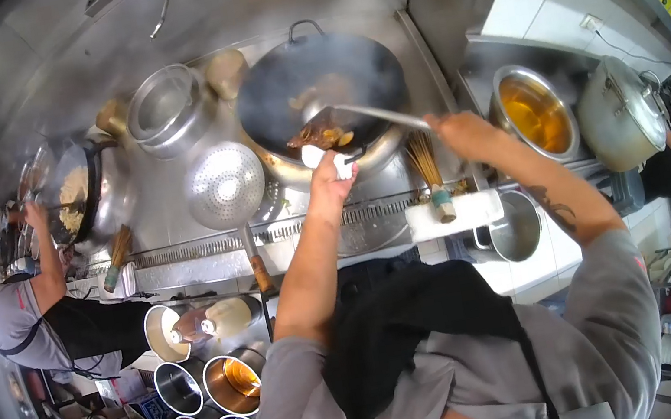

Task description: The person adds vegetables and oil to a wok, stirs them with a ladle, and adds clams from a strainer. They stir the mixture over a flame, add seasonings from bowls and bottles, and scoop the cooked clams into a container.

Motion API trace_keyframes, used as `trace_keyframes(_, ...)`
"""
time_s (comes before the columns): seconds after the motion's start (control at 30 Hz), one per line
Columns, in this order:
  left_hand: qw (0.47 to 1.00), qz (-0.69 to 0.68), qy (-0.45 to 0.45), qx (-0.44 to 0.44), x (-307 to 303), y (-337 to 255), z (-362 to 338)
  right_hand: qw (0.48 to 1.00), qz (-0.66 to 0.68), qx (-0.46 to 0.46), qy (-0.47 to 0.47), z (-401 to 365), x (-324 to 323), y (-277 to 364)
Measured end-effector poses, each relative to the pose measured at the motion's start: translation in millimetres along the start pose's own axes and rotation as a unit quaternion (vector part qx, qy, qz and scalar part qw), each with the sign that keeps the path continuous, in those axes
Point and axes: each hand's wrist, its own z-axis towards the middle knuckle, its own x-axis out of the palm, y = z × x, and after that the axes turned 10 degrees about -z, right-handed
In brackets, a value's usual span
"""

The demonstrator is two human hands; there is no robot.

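Note:
A large black wok point(264, 89) sits on the stove, with steam over it and pieces of brown food point(322, 134) in its near part. My left hand point(333, 175) is closed at the wok's near rim, around a white folded cloth point(313, 157) and the wok's near handle point(355, 155). My right hand point(464, 136) is wrapped round the end of a long-handled metal ladle point(382, 115). The ladle's head reaches into the wok, beside the food; steam blurs it.
A perforated strainer point(225, 185) lies left of the wok, near stacked metal pots point(167, 113). Bamboo brushes point(425, 164) stand at the front edge. A pot of amber liquid point(533, 112) and a lidded pot point(623, 111) are right. Sauce containers point(233, 383) stand lower left. Another person point(34, 301) works at left.

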Motion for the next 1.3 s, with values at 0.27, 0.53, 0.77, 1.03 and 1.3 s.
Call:
trace_keyframes(0.27, 0.999, -0.023, 0.038, -0.003, 26, 18, -71, 0.997, 0.022, -0.019, -0.078, -39, -19, 14)
trace_keyframes(0.53, 1.0, -0.009, -0.021, -0.011, 37, 15, -99, 0.977, 0.178, -0.022, 0.112, -59, -45, 5)
trace_keyframes(0.77, 0.998, 0.054, 0.031, -0.03, -85, 72, -84, 0.996, 0.034, 0.023, -0.075, -30, -5, 20)
trace_keyframes(1.03, 0.999, 0.002, 0.032, -0.006, 10, 0, -87, 0.992, 0.107, -0.035, 0.053, -79, -67, 18)
trace_keyframes(1.3, 0.999, -0.012, 0.053, 0.0, -35, 20, -42, 0.992, 0.12, 0.028, 0.021, -35, -12, 13)
